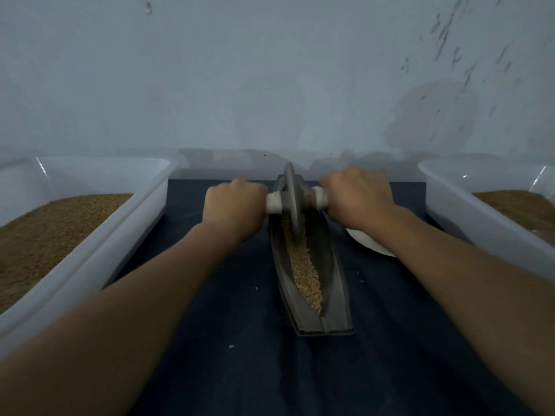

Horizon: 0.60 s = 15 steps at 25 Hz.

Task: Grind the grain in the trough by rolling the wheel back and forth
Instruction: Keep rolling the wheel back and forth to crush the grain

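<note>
Where boat-shaped grey metal trough narrows at far end, thin disc wheel stands upright in groove. Left hand and right hand each fisted round pale cylindrical axle handle, one per side. Coarse tan grain lies along channel, nearer half. Dark cloth beneath. Smooth white plastic left tub and right tub flank trough, both holding brown granular fill.
</note>
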Available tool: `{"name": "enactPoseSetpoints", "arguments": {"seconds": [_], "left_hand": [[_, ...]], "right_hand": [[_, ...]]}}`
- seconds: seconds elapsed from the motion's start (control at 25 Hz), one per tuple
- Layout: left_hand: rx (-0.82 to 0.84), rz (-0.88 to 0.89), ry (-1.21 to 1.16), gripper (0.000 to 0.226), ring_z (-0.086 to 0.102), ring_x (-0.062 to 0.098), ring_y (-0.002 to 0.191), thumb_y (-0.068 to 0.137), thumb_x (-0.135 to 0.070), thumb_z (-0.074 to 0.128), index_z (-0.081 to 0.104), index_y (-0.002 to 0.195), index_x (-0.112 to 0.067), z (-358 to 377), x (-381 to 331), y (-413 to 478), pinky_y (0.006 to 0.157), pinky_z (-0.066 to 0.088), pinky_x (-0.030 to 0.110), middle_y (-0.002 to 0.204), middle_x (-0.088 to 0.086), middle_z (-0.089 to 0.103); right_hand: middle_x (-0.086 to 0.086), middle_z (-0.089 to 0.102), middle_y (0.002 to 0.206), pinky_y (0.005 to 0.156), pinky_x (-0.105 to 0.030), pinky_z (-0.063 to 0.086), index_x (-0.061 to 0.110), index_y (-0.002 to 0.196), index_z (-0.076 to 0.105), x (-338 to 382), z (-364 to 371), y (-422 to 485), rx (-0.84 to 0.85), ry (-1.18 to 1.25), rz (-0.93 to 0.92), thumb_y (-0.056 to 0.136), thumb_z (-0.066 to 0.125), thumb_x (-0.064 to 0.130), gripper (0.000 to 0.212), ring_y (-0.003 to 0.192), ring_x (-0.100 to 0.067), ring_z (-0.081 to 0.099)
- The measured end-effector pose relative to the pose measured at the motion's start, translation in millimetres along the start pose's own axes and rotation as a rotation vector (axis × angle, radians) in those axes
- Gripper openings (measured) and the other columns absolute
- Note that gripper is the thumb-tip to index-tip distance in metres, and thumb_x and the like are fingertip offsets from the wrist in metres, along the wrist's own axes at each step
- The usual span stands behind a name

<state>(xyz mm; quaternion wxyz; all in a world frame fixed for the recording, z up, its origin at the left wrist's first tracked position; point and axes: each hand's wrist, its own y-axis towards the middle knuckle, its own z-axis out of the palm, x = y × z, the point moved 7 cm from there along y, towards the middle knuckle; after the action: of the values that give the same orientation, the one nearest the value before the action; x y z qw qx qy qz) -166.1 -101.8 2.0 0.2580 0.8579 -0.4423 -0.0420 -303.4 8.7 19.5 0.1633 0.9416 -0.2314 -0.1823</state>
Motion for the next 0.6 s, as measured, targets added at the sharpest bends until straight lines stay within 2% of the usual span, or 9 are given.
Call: {"name": "enactPoseSetpoints", "arguments": {"seconds": [0.04, 0.16, 0.24, 0.32, 0.4, 0.48, 0.52, 0.6], "left_hand": [[-0.015, 0.012, 0.008, 0.004, 0.049, 0.024, 0.063, 0.088, -0.025, 0.059, 0.055, 0.089, -0.023, -3, -1, -11, 0.057, 0.035, 0.034, 0.071, -0.003, 0.043], [-0.116, 0.144, 0.087, 0.031, 0.023, 0.015, 0.046, 0.077, -0.029, 0.069, 0.038, 0.077, -0.028, -23, -11, -48, 0.045, 0.018, 0.027, 0.059, -0.006, 0.025], [-0.185, 0.227, 0.134, 0.051, 0.005, 0.011, 0.043, 0.059, -0.03, 0.082, 0.032, 0.071, -0.027, -42, -18, -65, 0.046, 0.006, 0.021, 0.055, -0.008, 0.011], [-0.165, 0.204, 0.138, 0.056, 0.0, 0.01, 0.045, 0.052, -0.03, 0.085, 0.032, 0.069, -0.027, -45, -18, -59, 0.047, 0.005, 0.019, 0.056, -0.008, 0.007], [-0.079, 0.15, 0.151, 0.035, 0.017, 0.013, 0.044, 0.069, -0.03, 0.077, 0.042, 0.073, -0.026, -22, -15, -43, 0.044, 0.014, 0.025, 0.057, -0.007, 0.02], [-0.048, 0.079, 0.138, 0.008, 0.046, 0.021, 0.056, 0.084, -0.027, 0.064, 0.059, 0.089, -0.023, -7, -9, -10, 0.05, 0.031, 0.032, 0.068, -0.001, 0.045], [-0.018, 0.058, 0.148, 0.009, 0.057, 0.026, 0.066, 0.087, -0.025, 0.061, 0.063, 0.096, -0.023, -3, -7, 5, 0.054, 0.035, 0.034, 0.077, 0.002, 0.055], [-0.005, 0.06, 0.171, 0.013, 0.063, 0.03, 0.078, 0.09, -0.023, 0.059, 0.065, 0.101, -0.022, -4, -7, 23, 0.057, 0.038, 0.035, 0.09, 0.006, 0.062]], "right_hand": [[0.002, 0.057, 0.076, 0.055, -0.029, 0.037, 0.03, 0.076, 0.051, 0, -3, -11, -0.007, -0.009, -0.01, 0.085, 0.068, 0.033, 0.019, 0.071, -0.024, 0.058], [0.011, 0.042, 0.063, 0.048, -0.024, 0.021, 0.032, 0.065, 0.037, -4, -9, -63, -0.076, 0.006, -0.019, 0.076, 0.07, 0.035, 0.035, 0.053, -0.014, 0.039], [0.014, 0.032, 0.053, 0.047, -0.018, 0.01, 0.034, 0.06, 0.026, -4, -18, -91, -0.143, 0.002, -0.03, 0.065, 0.075, 0.033, 0.05, 0.045, -0.003, 0.023], [0.015, 0.026, 0.05, 0.049, -0.015, 0.007, 0.035, 0.059, 0.021, -6, -17, -94, -0.174, 0.011, -0.03, 0.059, 0.077, 0.033, 0.056, 0.043, 0.0, 0.017], [0.013, 0.033, 0.055, 0.048, -0.019, 0.018, 0.032, 0.061, 0.025, -7, -5, -72, -0.166, 0.014, -0.013, 0.067, 0.074, 0.033, 0.049, 0.043, -0.01, 0.031], [0.002, 0.055, 0.069, 0.054, -0.029, 0.033, 0.031, 0.07, 0.041, -10, 10, -33, -0.129, 0.06, 0.037, 0.079, 0.067, 0.035, 0.028, 0.062, -0.027, 0.056], [-0.002, 0.062, 0.078, 0.058, -0.031, 0.038, 0.03, 0.074, 0.047, -11, 14, -14, -0.088, 0.063, 0.059, 0.083, 0.065, 0.034, 0.021, 0.072, -0.03, 0.061], [-0.002, 0.065, 0.084, 0.06, -0.031, 0.04, 0.029, 0.075, 0.05, -12, 19, 5, -0.049, 0.073, 0.078, 0.086, 0.063, 0.033, 0.018, 0.076, -0.028, 0.061]]}}
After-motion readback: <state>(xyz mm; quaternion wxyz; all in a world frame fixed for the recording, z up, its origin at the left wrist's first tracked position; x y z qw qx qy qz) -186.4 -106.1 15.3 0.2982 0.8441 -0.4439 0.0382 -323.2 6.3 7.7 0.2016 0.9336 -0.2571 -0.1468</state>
